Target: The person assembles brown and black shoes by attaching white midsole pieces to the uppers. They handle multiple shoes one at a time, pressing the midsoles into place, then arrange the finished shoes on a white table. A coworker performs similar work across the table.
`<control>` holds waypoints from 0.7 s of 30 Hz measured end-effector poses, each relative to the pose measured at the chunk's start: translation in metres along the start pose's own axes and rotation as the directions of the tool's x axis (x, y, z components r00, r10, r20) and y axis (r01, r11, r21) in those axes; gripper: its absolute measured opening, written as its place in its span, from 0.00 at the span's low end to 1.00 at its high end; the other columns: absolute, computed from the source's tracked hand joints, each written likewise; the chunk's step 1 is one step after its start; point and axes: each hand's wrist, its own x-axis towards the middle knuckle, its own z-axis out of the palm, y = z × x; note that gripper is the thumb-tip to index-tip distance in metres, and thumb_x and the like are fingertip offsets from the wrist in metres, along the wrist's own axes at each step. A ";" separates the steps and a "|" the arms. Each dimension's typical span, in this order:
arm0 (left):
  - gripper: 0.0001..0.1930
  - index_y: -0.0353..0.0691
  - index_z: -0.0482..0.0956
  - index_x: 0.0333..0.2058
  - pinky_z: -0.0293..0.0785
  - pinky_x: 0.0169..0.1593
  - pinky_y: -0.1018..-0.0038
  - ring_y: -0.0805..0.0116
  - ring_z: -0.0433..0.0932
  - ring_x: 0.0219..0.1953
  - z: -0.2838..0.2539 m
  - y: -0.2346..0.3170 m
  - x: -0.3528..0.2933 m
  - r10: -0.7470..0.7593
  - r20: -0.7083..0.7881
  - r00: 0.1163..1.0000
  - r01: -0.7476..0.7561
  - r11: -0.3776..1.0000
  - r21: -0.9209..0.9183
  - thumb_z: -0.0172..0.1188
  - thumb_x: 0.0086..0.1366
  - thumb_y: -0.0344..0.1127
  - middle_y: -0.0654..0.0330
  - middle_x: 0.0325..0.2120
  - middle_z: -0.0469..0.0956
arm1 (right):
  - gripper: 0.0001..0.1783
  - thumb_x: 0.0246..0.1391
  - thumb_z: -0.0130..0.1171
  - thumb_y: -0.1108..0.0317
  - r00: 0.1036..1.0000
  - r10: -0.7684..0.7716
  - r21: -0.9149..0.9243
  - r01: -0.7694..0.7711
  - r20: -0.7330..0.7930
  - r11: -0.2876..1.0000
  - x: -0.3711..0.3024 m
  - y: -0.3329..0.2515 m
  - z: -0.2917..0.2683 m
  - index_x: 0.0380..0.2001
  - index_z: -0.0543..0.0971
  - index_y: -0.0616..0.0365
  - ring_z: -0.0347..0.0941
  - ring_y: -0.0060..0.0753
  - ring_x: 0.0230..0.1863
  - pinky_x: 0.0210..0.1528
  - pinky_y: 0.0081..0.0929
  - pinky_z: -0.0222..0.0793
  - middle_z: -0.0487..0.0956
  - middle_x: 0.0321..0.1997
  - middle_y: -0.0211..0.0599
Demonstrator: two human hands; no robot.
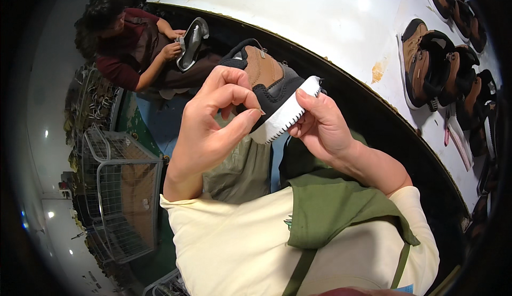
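Note:
A brown and black shoe upper (264, 71) is tilted in front of me, above my lap. Along its near side runs a white bottom piece (285, 117), edged with a row of black stitches. My right hand (326, 128) grips the heel end of the shoe, thumb on the white piece and fingers curled beneath. To the left, my left hand (210, 117) is closed in a pinch of thumb and forefinger beside the black collar. Something tiny may sit at those fingertips, too small to make out. Part of the upper lies hidden behind my left hand.
A white table (298, 13) curves across the far side and right, with several brown and black shoes (421, 66) on it. At far left a seated co-worker (133, 50) handles a dark shoe upper (193, 44). A wire cart (125, 189) stands on my left.

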 end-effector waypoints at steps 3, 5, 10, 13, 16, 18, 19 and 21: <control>0.05 0.33 0.76 0.28 0.64 0.36 0.81 0.75 0.68 0.34 0.000 0.003 0.006 0.027 0.063 0.998 -0.033 0.994 0.105 0.61 0.51 0.23 0.59 0.36 0.69 | 0.13 0.63 0.52 0.61 1.000 -0.012 -0.001 0.012 -0.002 1.000 -0.001 0.000 -0.001 0.36 0.77 0.61 0.76 0.20 0.28 0.30 0.19 0.73 0.80 0.31 0.35; 0.05 0.32 0.76 0.28 0.67 0.38 0.78 0.70 0.70 0.35 0.001 0.003 0.010 0.105 0.124 0.987 -0.125 0.978 0.165 0.61 0.51 0.23 0.56 0.35 0.69 | 0.13 0.63 0.52 0.61 1.000 -0.017 -0.007 0.017 -0.009 1.000 -0.001 -0.001 -0.001 0.36 0.77 0.61 0.76 0.20 0.28 0.30 0.19 0.73 0.80 0.31 0.35; 0.05 0.31 0.75 0.28 0.69 0.40 0.73 0.62 0.72 0.37 0.002 0.011 0.020 0.084 0.206 0.975 -0.139 0.953 0.269 0.62 0.51 0.22 0.53 0.35 0.69 | 0.14 0.63 0.53 0.61 0.999 -0.018 -0.022 0.018 -0.028 1.000 -0.001 -0.003 -0.007 0.35 0.77 0.62 0.76 0.21 0.28 0.30 0.20 0.73 0.80 0.30 0.36; 0.06 0.31 0.75 0.28 0.70 0.39 0.73 0.61 0.73 0.37 0.004 0.011 0.025 0.086 0.246 0.965 -0.164 0.935 0.315 0.62 0.51 0.22 0.52 0.35 0.69 | 0.14 0.62 0.53 0.61 0.999 -0.011 -0.017 0.010 -0.047 1.000 -0.002 -0.005 -0.008 0.35 0.78 0.62 0.76 0.21 0.28 0.29 0.20 0.73 0.80 0.30 0.36; 0.07 0.31 0.75 0.28 0.71 0.38 0.73 0.61 0.73 0.36 0.008 0.012 0.030 0.085 0.262 0.961 -0.173 0.928 0.331 0.63 0.50 0.21 0.52 0.35 0.69 | 0.14 0.62 0.54 0.60 0.999 -0.014 -0.004 0.014 -0.039 1.000 -0.002 -0.007 -0.011 0.35 0.78 0.62 0.76 0.21 0.28 0.29 0.20 0.73 0.81 0.30 0.37; 0.07 0.31 0.75 0.28 0.71 0.37 0.73 0.61 0.74 0.36 0.010 0.013 0.031 0.080 0.262 0.962 -0.170 0.924 0.343 0.63 0.49 0.21 0.52 0.35 0.69 | 0.14 0.62 0.54 0.60 0.999 -0.014 0.004 0.014 -0.032 1.000 -0.003 -0.008 -0.013 0.35 0.78 0.62 0.76 0.21 0.28 0.29 0.19 0.73 0.81 0.30 0.37; 0.07 0.31 0.75 0.28 0.71 0.36 0.73 0.61 0.74 0.36 0.011 0.012 0.032 0.079 0.261 0.962 -0.170 0.921 0.351 0.64 0.49 0.21 0.52 0.35 0.70 | 0.15 0.62 0.54 0.60 1.000 -0.013 0.008 0.013 -0.028 1.000 -0.003 -0.008 -0.014 0.35 0.78 0.62 0.76 0.21 0.28 0.30 0.19 0.73 0.81 0.30 0.36; 0.07 0.30 0.75 0.28 0.72 0.36 0.73 0.62 0.74 0.35 0.014 0.013 0.031 0.088 0.254 0.963 -0.179 0.914 0.365 0.64 0.49 0.20 0.53 0.35 0.70 | 0.15 0.62 0.54 0.60 0.999 -0.022 0.004 0.022 -0.027 1.000 -0.004 -0.008 -0.015 0.35 0.78 0.62 0.75 0.20 0.28 0.30 0.19 0.73 0.81 0.31 0.36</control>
